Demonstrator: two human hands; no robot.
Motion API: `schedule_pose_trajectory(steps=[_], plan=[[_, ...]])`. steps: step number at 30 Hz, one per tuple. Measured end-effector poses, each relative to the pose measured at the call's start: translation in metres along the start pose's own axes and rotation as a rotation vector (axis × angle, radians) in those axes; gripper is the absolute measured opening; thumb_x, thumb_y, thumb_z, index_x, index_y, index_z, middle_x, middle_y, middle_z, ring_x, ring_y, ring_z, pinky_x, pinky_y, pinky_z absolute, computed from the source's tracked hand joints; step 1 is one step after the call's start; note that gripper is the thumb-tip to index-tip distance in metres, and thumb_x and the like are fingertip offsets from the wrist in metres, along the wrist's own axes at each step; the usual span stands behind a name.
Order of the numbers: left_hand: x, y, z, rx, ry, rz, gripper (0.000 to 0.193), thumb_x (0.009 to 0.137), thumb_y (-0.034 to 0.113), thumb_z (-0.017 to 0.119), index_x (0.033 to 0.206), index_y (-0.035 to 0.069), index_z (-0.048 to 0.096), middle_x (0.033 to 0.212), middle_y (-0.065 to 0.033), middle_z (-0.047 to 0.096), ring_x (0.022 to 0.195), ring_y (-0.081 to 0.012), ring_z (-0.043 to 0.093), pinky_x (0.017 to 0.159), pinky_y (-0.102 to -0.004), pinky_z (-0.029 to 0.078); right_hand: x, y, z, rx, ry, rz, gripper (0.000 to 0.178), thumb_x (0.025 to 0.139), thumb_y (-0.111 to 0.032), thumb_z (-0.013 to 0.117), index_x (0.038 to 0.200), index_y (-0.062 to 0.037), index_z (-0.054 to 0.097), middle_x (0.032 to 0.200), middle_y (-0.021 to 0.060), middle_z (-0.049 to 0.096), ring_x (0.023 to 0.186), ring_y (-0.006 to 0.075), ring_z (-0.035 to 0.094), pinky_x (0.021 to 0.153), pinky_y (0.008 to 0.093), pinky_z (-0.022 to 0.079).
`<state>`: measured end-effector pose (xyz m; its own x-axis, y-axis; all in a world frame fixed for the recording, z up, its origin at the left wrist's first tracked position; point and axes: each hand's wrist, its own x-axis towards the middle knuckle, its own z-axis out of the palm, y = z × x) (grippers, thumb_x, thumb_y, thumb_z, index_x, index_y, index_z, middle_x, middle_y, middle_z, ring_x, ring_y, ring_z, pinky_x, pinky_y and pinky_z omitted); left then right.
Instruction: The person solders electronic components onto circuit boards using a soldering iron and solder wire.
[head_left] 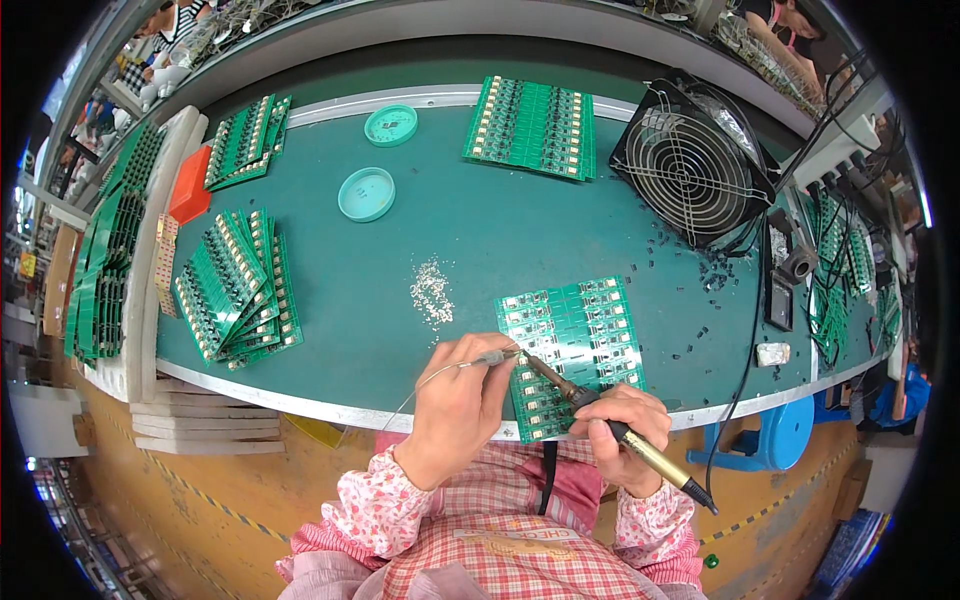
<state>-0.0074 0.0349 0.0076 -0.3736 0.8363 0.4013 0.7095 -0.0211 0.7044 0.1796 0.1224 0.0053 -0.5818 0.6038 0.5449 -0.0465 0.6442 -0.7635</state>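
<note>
A green circuit board panel point(572, 325) with rows of small white parts lies at the table's front edge. My right hand point(632, 425) is closed around a soldering iron point(650, 455) with a gold and black handle, its tip angled down to the board's left side. My left hand point(462, 388) pinches a thin solder wire point(425, 380), whose end meets the iron's tip just above the board. The wire loops back over that hand. Left of the board's far corner lies a scatter of tiny pale components point(431, 292).
A black fan point(690, 165) stands at the back right, small black parts point(712, 272) around it. Stacked boards point(532, 125) lie at the back, more point(240, 290) at the left. Two green round dishes point(367, 194) sit far left of centre. The iron's cord point(745, 385) crosses the right edge.
</note>
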Motion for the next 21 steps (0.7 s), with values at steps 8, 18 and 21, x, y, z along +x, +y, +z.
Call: schedule_pose_trajectory(steps=[8, 18, 21], plan=[[0.0, 0.002, -0.001, -0.004, 0.004, 0.012, 0.011, 0.085, -0.003, 0.068, 0.095, 0.001, 0.065, 0.097, -0.0122, 0.068, 0.082, -0.0321, 0.063, 0.073, -0.0386, 0.05, -0.007, -0.005, -0.004, -0.017, 0.133, 0.088, 0.009, 0.09, -0.012, 0.062, 0.089, -0.0027, 0.065, 0.061, 0.0041, 0.066, 0.054, 0.0168, 0.063, 0.055, 0.0296, 0.049], [-0.006, -0.004, -0.02, -0.013, 0.051, -0.072, 0.012, 0.088, -0.005, 0.065, 0.1, -0.001, 0.065, 0.097, -0.0115, 0.069, 0.087, -0.0246, 0.068, 0.078, -0.0318, 0.053, -0.011, -0.004, -0.001, 0.012, 0.188, 0.154, 0.011, 0.091, -0.013, 0.062, 0.09, -0.0022, 0.064, 0.062, 0.0042, 0.066, 0.053, 0.0152, 0.063, 0.055, 0.0286, 0.048], [-0.008, -0.016, -0.035, 0.026, 0.132, -0.151, 0.01, 0.092, -0.005, 0.062, 0.101, -0.003, 0.064, 0.097, -0.01, 0.068, 0.087, -0.0172, 0.068, 0.08, -0.0288, 0.053, -0.012, -0.005, -0.002, 0.001, 0.192, 0.156, 0.011, 0.091, -0.013, 0.062, 0.09, -0.0026, 0.064, 0.061, 0.004, 0.066, 0.054, 0.0152, 0.063, 0.055, 0.0285, 0.048]])
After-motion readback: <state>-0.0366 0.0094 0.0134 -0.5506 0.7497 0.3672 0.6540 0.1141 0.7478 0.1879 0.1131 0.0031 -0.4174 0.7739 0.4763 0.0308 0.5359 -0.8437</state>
